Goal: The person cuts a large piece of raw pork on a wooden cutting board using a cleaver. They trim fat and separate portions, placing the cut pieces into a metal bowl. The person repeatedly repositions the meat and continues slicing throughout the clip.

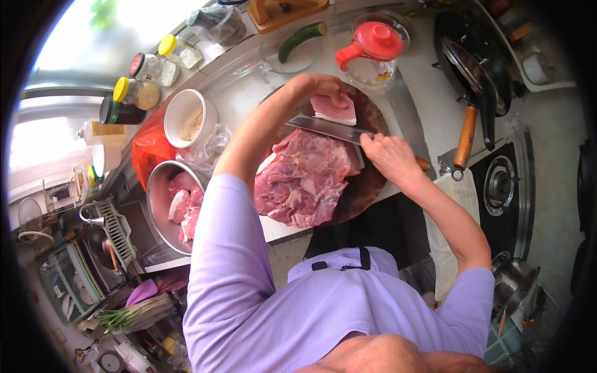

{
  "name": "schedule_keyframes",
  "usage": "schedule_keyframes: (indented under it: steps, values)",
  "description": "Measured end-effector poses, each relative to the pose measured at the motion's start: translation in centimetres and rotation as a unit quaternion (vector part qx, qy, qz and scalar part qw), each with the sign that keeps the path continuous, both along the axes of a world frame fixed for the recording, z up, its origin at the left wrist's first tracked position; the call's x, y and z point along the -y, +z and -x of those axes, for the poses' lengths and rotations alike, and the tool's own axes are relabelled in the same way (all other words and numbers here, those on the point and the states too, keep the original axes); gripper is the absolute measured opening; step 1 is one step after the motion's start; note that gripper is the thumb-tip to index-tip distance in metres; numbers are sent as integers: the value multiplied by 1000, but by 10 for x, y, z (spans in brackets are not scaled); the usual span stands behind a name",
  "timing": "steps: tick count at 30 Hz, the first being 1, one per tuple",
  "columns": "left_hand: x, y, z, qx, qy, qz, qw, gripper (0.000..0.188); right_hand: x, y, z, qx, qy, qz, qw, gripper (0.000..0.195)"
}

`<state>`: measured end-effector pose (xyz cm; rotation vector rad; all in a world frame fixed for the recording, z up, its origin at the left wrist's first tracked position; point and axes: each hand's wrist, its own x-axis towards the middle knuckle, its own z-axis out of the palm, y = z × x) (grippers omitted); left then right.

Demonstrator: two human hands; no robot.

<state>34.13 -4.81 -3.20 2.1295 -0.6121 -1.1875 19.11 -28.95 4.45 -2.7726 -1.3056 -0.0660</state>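
My left hand (329, 87) grips the far edge of a small pink slab of raw meat (335, 112) with a pale strip along its near edge. In my right hand (391, 156) is a cleaver (324, 129), its wooden handle end showing past my palm. The blade lies between the small slab and a large piece of raw meat (303, 182). All of this rests on a round, dark wooden cutting board (373, 186). The large piece hangs partly over the board's left side. Left of my forearm, a metal bowl (156, 198) holds several pieces of raw meat (184, 205).
A white bowl (212, 112) and a red plastic bag (151, 149) sit to the left. Behind the board are a cucumber (301, 41) on a glass plate and a red-lidded glass jug (373, 70). A wooden-handled pan (466, 135) and a gas burner (501, 185) are at right.
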Motion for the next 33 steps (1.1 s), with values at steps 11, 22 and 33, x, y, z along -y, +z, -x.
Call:
schedule_keyframes:
  steps: [11, 22, 33]
  values:
    - [5, 5, -4, -8, 21, -27, 999, 43, 16, -9, -12, -19, 7, -5, 1000, 6]
    - [7, 7, -8, 41, -2, -76, 996, 48, 29, -14, -2, -5, -7, -32, 999, 13]
    - [1, 14, 15, 144, 54, -59, 986, 45, 54, 9, 12, 41, -4, 16, 999, 20]
